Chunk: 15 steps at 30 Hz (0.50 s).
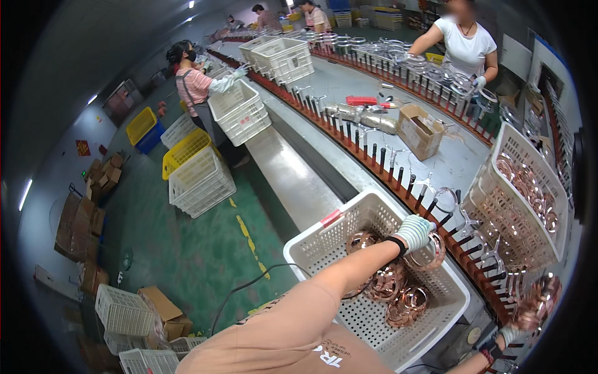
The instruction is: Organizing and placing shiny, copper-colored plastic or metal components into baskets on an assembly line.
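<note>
Rings (387, 283) heap in bin (311, 246), walls likely containing them. Remotely, I see left hand (414, 234) fingers gripping one ring (441, 252) over bin, presumably by its rim for purchase; right hand (511, 333), right of bin, clutches a bunch (539, 303).

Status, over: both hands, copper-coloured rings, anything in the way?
Left hand gripping copper-coloured ring above white basket. Right hand holding ring bundle. Black-tipped peg row close alongside basket.

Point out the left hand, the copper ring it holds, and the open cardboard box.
Left hand (415, 233), head view: back of glove.
Copper ring (441, 253), head view: band's right side.
Cardboard box (416, 141), head view: near wall.
</note>
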Motion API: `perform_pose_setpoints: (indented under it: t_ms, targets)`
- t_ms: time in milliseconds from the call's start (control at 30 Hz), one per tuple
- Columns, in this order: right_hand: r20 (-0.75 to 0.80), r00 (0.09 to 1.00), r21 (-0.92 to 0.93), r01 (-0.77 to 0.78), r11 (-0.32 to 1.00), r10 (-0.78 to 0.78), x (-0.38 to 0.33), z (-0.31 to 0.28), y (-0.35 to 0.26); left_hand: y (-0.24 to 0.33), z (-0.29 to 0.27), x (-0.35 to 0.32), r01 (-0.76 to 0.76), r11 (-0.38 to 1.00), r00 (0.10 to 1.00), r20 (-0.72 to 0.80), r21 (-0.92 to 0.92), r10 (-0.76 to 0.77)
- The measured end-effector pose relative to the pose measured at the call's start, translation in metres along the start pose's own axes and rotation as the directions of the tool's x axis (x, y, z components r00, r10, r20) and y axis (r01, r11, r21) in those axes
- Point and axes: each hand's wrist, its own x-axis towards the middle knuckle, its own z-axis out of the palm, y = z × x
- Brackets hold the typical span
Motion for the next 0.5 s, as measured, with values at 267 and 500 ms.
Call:
perform_pose_setpoints:
  t_ms: [267,500]
  targets:
    - [0.104,0.912,-0.070,-0.391,0.918,0.396,0.119,-0.015,0.033,0.004,-0.006,0.006,-0.034,0.999,0.999,0.016,-0.026,0.034]
    - [0.315,0.814,-0.568,-0.250,0.784,0.487,0.154,-0.020,-0.064,0.011,-0.018,-0.002,-0.097,0.985,0.995,-0.020,-0.143,0.095]
